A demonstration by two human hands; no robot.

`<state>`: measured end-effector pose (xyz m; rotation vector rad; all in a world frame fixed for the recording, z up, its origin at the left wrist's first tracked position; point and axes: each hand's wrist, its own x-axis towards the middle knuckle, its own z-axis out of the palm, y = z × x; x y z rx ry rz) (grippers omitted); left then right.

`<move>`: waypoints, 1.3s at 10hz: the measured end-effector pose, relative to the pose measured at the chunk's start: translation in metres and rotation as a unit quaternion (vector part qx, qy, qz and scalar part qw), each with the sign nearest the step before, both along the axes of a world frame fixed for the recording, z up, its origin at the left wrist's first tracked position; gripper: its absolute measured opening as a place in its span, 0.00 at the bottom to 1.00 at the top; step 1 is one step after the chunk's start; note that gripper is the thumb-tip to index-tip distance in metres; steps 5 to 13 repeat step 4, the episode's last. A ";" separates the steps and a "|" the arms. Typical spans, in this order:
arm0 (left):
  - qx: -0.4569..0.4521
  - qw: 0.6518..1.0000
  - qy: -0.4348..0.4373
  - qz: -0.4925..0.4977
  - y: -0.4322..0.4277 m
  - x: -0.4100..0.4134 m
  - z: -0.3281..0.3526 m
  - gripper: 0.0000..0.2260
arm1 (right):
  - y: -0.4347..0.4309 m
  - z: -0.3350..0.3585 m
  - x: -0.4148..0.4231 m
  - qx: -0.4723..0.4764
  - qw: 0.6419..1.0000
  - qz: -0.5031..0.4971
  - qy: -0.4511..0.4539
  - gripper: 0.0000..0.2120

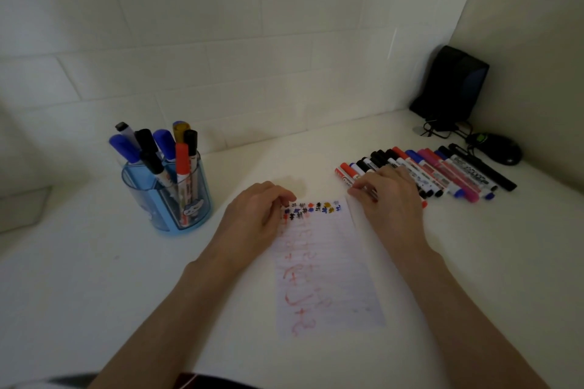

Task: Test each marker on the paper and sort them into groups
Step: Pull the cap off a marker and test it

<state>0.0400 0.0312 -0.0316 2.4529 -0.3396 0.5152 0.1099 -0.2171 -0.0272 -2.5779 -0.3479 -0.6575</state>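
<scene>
Right hand (388, 196): fingers curled down over one marker (368, 192) at the near-left end of the sorted row (442, 170). Grip narrow, fingertips pinching the barrel. A red end shows behind the palm; probably the same marker, not certain.

Left hand (252, 215): fingers bent, tips on the top-left corner of the paper (328, 278), beside the test marks (313, 208). Cannot tell whether anything is tucked under them.

Step in hand, as judged: laying a tested marker into the row.
- Lay it parallel to its neighbours, touching the last red one, cap end matching theirs.
- Set it down flat rather than dropping it. Round barrels roll, and a nudge would fan the row.
- Keep your left fingertips on the paper so it does not slide.

To do: untested markers stand in the blue holder (167, 196), well apart to the left.

Room:
- The row can grow only toward the paper, and the gap to the paper's right edge is narrow.
- The row's far end lies near the mouse (496, 148) and its cable, with a black speaker (448, 85) in the corner.
- Open table (94, 278) lies left of and in front of the holder.
- When you reach for the holder, cross the paper high so your wrist does not smear the ink
</scene>
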 end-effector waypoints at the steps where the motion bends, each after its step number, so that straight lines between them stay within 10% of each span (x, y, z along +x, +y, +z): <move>1: -0.002 1.000 0.000 -0.001 -0.001 0.001 0.000 0.13 | 0.001 0.000 0.000 0.003 1.000 0.005 0.000 0.09; 13: -0.002 1.000 -0.014 0.011 0.001 0.003 -0.001 0.13 | 0.000 -0.005 0.002 0.014 0.999 0.019 -0.045 0.08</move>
